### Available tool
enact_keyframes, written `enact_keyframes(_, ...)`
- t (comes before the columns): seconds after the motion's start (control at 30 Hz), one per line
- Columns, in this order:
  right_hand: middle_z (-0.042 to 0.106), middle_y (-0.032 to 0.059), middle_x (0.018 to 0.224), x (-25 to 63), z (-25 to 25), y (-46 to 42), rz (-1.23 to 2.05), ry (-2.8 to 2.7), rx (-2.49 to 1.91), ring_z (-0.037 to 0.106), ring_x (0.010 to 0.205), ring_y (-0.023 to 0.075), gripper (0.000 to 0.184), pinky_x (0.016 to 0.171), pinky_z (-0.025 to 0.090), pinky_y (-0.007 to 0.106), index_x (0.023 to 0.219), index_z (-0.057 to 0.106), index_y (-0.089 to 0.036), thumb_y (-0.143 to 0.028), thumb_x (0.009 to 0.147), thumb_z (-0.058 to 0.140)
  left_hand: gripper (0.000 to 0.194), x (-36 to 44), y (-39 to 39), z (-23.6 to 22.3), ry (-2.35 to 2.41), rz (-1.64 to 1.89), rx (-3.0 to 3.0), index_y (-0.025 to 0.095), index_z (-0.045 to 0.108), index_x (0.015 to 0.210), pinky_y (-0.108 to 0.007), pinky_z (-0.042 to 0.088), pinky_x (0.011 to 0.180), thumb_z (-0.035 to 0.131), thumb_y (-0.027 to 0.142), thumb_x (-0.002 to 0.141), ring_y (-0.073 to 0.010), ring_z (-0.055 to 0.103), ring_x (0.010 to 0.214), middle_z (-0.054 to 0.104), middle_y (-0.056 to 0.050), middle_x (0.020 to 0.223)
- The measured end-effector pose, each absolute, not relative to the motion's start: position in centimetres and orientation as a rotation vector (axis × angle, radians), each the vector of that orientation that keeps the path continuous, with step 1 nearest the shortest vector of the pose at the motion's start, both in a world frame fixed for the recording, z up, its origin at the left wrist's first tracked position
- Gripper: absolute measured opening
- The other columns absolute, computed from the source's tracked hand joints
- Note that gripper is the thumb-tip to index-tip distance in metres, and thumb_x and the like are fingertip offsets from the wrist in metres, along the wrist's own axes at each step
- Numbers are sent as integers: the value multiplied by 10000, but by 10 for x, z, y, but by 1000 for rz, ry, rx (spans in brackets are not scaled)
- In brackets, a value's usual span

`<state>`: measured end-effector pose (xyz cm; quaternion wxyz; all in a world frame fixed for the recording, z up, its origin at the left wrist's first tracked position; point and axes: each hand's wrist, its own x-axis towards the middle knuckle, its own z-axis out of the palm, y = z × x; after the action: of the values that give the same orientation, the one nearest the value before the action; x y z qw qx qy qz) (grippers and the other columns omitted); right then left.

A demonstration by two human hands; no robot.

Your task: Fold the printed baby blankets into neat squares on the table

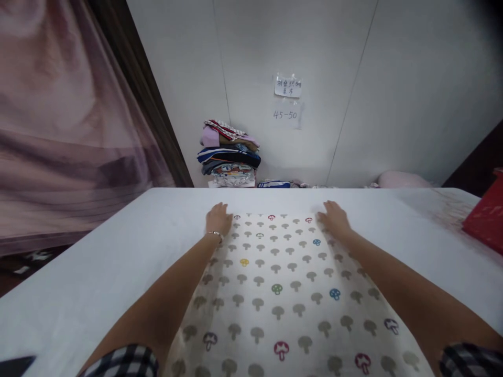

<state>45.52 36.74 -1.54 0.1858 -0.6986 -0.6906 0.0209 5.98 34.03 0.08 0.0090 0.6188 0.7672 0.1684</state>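
Note:
A cream cloth with a mushroom print (281, 293) lies spread flat on a white table (118, 251), running from the near edge towards the far side. My left hand (219, 219) rests palm down on the cloth's far left corner, fingers lying flat, a thin bracelet at the wrist. My right hand (334, 217) lies the same way on the far right corner, fingers stretched out over the cloth's edge. Both arms reach forward along the cloth's two sides.
Beyond the table's far edge a stack of folded clothes (228, 154) stands against the white wall. Two paper notes (288, 99) are stuck on the wall. A red box (487, 217) sits at the table's right edge. A pink curtain (58, 120) hangs at left.

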Motion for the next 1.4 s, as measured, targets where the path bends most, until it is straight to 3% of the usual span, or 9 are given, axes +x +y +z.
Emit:
enact_keyframes(0.17, 141, 59, 1499, 376, -24, 351, 212, -2521, -1638, 66, 1370, 228, 638, 1087, 40, 441, 1415, 237, -185, -543, 887, 229, 645, 94, 330, -21, 2092, 172, 2239, 246, 331, 1379, -507, 41, 1090, 307, 596, 838, -263, 84, 1374, 159, -45, 1498)
enact_keyframes(0.3, 130, 49, 1500, 357, -30, 353, 356, -2568, -1697, 79, 1368, 247, 710, 1078, 43, 474, 1423, 224, -210, -636, 857, 167, 739, 96, 336, -28, 2114, 35, 2071, 270, 237, 1415, -536, 32, 1075, 226, 680, 800, -265, 32, 1378, 99, -33, 1506)
enact_keyframes(0.43, 122, 29, 1503, 382, -23, 358, 347, -2532, -1752, 78, 1370, 217, 708, 1085, 89, 427, 1422, 227, -230, -645, 856, 133, 688, 86, 336, -20, 2110, 21, 2039, 275, 257, 1408, -512, 90, 1077, 230, 639, 824, -251, 61, 1378, 109, -37, 1505)
enact_keyframes(0.57, 87, 94, 1504, 439, -25, 349, 259, -2394, -1947, 19, 1371, 258, 721, 1075, 20, 494, 1420, 225, -153, -611, 867, 165, 670, 65, 314, -22, 2151, 87, 2161, 242, 280, 1401, -509, 80, 1080, 267, 604, 838, -255, 76, 1377, 141, -56, 1500)
enact_keyframes(0.73, 113, 37, 1505, 477, -34, 348, 247, -2271, -2178, 65, 1372, 218, 689, 1084, 75, 480, 1426, 201, -214, -608, 861, 176, 709, 55, 300, -27, 2125, 5, 2169, 218, 261, 1410, -488, 67, 1090, 245, 626, 831, -249, 83, 1376, 154, -56, 1497)
enact_keyframes(0.87, 171, 69, 1492, 473, -20, 342, 266, -2257, -2190, 126, 1363, 229, 641, 1068, 152, 490, 1405, 263, -196, -553, 880, 180, 702, 60, 296, -11, 2113, -57, 2130, 198, 254, 1413, -480, 83, 1093, 237, 608, 844, -246, 76, 1377, 128, -62, 1499)
enact_keyframes(1.1, 222, 103, 1474, 518, -41, 212, -62, -2204, -2128, 113, 1364, 261, 634, 1067, 152, 493, 1390, 301, -170, -533, 879, 203, 680, 52, 187, -26, 2068, 52, 2406, 179, 316, 1390, -458, 67, 1102, 280, 587, 847, -241, 101, 1375, 188, -71, 1485)
enact_keyframes(1.23, 213, 89, 1477, 530, -56, 162, 19, -2225, -2148, 143, 1360, 247, 659, 1061, 193, 480, 1410, 256, -146, -530, 878, 192, 712, 52, 154, -32, 2060, 47, 2312, 160, 272, 1407, -476, 75, 1098, 254, 598, 846, -245, 107, 1373, 181, -82, 1483)
enact_keyframes(1.4, 203, 91, 1479, 523, -36, 155, 145, -2204, -2204, 154, 1356, 251, 659, 1055, 211, 487, 1400, 271, -116, -514, 880, 193, 678, 60, 153, -5, 2033, -47, 2140, 162, 253, 1412, -478, 103, 1091, 258, 559, 862, -235, 80, 1377, 125, -77, 1495)
